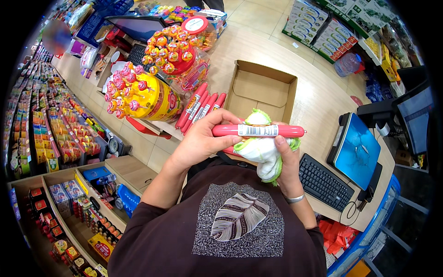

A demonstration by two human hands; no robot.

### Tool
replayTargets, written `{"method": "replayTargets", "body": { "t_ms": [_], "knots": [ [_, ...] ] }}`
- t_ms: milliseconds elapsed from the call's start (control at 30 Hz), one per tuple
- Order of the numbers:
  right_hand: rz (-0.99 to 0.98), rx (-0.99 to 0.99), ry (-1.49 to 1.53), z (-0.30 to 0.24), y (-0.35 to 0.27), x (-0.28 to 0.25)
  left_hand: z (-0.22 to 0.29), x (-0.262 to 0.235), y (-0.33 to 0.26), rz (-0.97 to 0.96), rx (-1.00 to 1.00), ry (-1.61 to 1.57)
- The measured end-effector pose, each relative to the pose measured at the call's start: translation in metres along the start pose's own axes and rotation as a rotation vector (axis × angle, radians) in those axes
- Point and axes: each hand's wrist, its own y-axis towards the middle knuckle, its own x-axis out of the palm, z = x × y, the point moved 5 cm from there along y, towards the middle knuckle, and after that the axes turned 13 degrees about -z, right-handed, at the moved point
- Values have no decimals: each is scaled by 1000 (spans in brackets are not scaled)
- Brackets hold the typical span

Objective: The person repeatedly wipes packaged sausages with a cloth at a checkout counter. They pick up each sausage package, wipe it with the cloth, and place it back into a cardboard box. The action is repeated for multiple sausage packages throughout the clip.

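Note:
A red sausage in shiny plastic wrap with a white label (258, 131) lies level in front of my chest. My left hand (205, 141) is closed on its left part, thumb below and fingers above. In my right hand (289, 161) is a bunched white cloth with a green edge (263, 154), pressed against the sausage from below and behind. The right thumb rests near the sausage's right end. Several more red sausages (200, 108) lie side by side on the counter beyond my left hand. Part of another red sausage shows below the held one.
An open cardboard box (264, 90) stands on the wooden counter (318, 99) ahead. Lollipop tubs (164, 99) crowd the left side. A black keyboard (325, 177) and a blue-screened device (355, 154) sit at right. Stocked shelves (69, 207) fill the lower left.

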Motion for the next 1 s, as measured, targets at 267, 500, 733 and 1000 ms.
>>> {"method": "replayTargets", "body": {
  "t_ms": [267, 500, 733, 1000],
  "knots": [
    [-42, -2, 14, 3, 1, -5, 1, 0, 0, 18, 64, 91],
    [-78, 41, 19, 4, 0, -6, -1, 1, -3, 47, 110, 127],
    [-72, 1, -85, 2, 0, -7, -3, 3, -5, 58, 115, 147],
    [8, 25, 15, 2, 2, -23, -19, -3, -8, -29, -7, 68]
  ]
}}
